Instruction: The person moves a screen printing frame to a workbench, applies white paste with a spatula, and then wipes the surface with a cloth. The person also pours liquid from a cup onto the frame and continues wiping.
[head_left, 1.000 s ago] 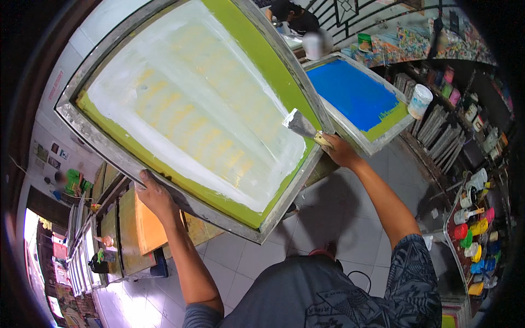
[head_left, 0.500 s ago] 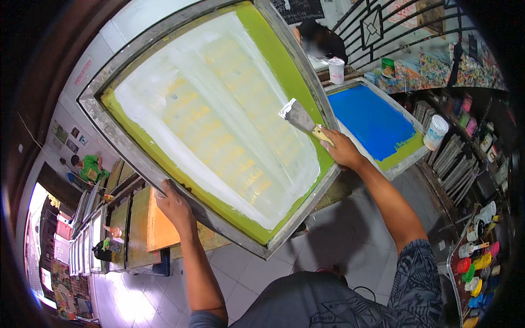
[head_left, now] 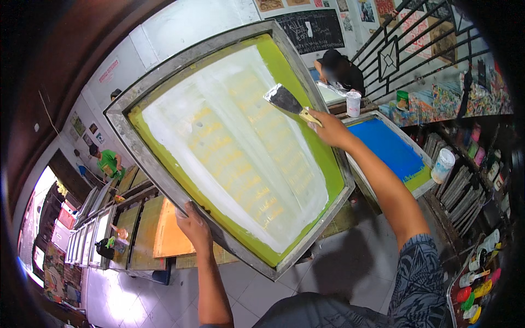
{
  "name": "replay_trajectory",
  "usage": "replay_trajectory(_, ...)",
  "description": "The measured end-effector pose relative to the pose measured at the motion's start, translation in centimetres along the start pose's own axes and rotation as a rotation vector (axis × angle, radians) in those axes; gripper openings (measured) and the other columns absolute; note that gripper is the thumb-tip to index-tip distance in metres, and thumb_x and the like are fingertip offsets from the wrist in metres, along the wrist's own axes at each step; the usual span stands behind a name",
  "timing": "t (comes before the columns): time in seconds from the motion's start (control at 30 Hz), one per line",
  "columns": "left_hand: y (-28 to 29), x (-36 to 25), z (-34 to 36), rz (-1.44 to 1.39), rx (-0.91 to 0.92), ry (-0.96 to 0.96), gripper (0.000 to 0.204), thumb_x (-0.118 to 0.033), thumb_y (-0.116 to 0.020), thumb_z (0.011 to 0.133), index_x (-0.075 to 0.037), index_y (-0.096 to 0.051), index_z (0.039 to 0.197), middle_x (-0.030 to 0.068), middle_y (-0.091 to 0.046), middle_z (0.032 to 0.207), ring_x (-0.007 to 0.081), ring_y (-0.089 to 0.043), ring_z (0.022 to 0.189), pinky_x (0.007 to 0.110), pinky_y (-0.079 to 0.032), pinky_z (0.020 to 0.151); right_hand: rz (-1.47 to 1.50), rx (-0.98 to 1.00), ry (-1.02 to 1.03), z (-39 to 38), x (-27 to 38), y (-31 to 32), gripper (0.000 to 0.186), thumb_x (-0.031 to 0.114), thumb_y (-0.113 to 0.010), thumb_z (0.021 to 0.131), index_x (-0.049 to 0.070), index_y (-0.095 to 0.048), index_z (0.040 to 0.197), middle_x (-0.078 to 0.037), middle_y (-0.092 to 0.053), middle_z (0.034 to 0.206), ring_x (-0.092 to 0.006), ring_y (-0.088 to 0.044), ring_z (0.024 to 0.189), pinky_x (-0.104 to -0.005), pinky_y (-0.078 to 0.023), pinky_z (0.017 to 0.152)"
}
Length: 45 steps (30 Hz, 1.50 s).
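A large screen-printing frame (head_left: pixel 156 164) with a grey rim is tilted up in front of me. White paste (head_left: pixel 219 136) covers most of its yellow-green mesh (head_left: pixel 298 74), with rows of yellowish marks showing through. My left hand (head_left: pixel 194 225) grips the rim at its lower left side. In my right hand (head_left: pixel 330 131) is a scraper (head_left: pixel 287 101) with a light handle and a dark flat blade. White paste coats the blade's tip, which lies over the upper right part of the mesh. Whether blade and mesh touch, I cannot tell.
Behind on the right lies another screen with blue ink (head_left: pixel 388 145), between white tubs (head_left: pixel 443 165). A person in black (head_left: pixel 347 74) bends over a table beyond; one in green (head_left: pixel 108 163) stands far left. Long tables with an orange board (head_left: pixel 174 229) stand left, paint pots (head_left: pixel 481 290) lower right.
My right hand has moved the scraper farther up the screen. The whole view has shifted, so the frame and the room appear lower and farther right. My left hand keeps its grip.
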<state>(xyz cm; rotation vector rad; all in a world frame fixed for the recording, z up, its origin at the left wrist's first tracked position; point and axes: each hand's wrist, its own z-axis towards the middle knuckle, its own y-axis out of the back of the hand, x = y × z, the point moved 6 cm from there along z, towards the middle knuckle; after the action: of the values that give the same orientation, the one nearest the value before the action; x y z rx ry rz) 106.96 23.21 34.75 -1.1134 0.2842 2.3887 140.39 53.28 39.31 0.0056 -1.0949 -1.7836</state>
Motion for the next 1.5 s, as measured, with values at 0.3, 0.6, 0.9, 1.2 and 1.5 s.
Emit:
replay_trajectory(0.3,2.1,-2.9,-3.2,-0.108,0.017,0.026,0.030,-0.019,-0.046,0.102,0.008,-0.050,0.116,0.0118,-0.061,0.104,0.0176,-0.056,0.094,0.031,-0.044,0.085,-0.087,-0.043,0.046,4.7,5.6,7.1,0.052,0.031,-0.058,0.093,0.006,-0.049,0.138,-0.025,-0.056,0.130,-0.0378,-0.054,0.122,-0.0399,-0.041,0.103)
replay_trajectory(0.6,3.1,-2.7,-3.0,-0.086,0.021,0.039,0.029,-0.016,-0.048,0.102,0.008,-0.050,0.118,0.0130,-0.061,0.106,0.0173,-0.056,0.096,0.030,-0.043,0.088,-0.028,-0.120,0.140,9.4,6.0,6.8,0.054,0.033,-0.056,0.092,0.008,-0.049,0.139,-0.025,-0.057,0.128,-0.0372,-0.056,0.119,-0.0414,-0.042,0.101)
replay_trajectory(0.9,2.0,-3.8,-3.1,-0.140,0.049,0.031,0.032,-0.019,-0.050,0.101,0.007,-0.049,0.119,0.0126,-0.063,0.105,0.0175,-0.059,0.093,0.030,-0.046,0.084,0.059,-0.298,0.048,9.2,8.0,5.2,0.050,0.028,-0.057,0.093,0.001,-0.050,0.135,-0.027,-0.061,0.121,-0.0375,-0.060,0.112,-0.0379,-0.045,0.096)
replay_trajectory(1.2,1.8,-4.0,-2.8,-0.064,0.016,0.076,0.032,-0.019,-0.051,0.101,0.008,-0.048,0.119,0.0135,-0.063,0.104,0.0170,-0.059,0.093,0.030,-0.046,0.083,-0.023,-0.507,0.058,8.2,10.2,3.6,0.052,0.030,-0.054,0.092,0.003,-0.049,0.136,-0.026,-0.061,0.113,-0.0426,-0.060,0.103,-0.0483,-0.047,0.089)
replay_trajectory(1.5,1.6,-2.3,-1.7,-0.105,0.007,0.048,0.032,-0.020,-0.051,0.101,0.008,-0.050,0.116,0.0148,-0.064,0.100,0.0179,-0.060,0.089,0.031,-0.047,0.081,-0.031,-0.549,0.043,3.5,12.1,3.7,0.048,0.021,-0.060,0.092,-0.002,-0.051,0.132,-0.023,-0.059,0.115,-0.0372,-0.052,0.119,-0.0437,-0.043,0.095)
